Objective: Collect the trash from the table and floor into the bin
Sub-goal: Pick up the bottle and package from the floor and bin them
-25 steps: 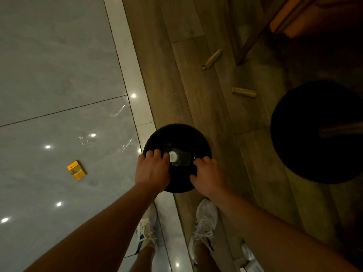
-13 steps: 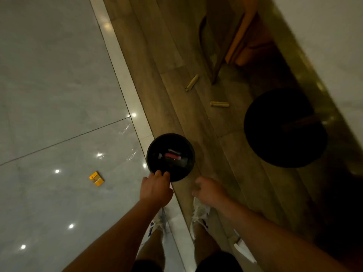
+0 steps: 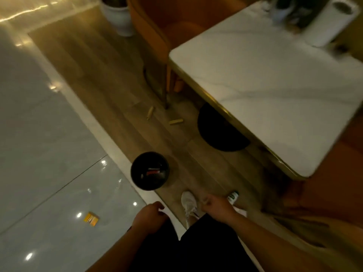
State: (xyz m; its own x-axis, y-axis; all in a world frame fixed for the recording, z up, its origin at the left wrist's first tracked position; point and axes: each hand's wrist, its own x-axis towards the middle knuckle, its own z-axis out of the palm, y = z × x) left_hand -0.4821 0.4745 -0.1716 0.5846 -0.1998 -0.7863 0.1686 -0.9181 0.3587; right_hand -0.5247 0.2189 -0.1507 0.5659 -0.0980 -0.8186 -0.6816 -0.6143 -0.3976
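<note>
A round black bin [image 3: 138,182] stands on the floor in front of my feet, with a red-labelled item and other bits inside. My left hand [image 3: 147,216] and my right hand [image 3: 215,208] hang below it, both loosely curled, holding nothing and apart from the bin. On the grey tiles to the left lies a small yellow-orange packet [image 3: 90,218]. Two tan rolled wrappers [image 3: 150,112] [image 3: 176,121] lie on the wooden floor beyond the bin, near a chair leg. The white marble table [image 3: 275,79] fills the right side.
An orange chair [image 3: 157,36] stands behind the table's left end, with a white planter [image 3: 119,18] beyond it. A paper towel roll [image 3: 330,22] stands on the table's far corner. The table's black round base [image 3: 220,134] sits under it. My white shoe [image 3: 189,205] is beside the bin.
Both hands have let go of the bin's rim and drawn back toward my body. The view has risen, so the bin looks farther away and the table and chair have come into view.
</note>
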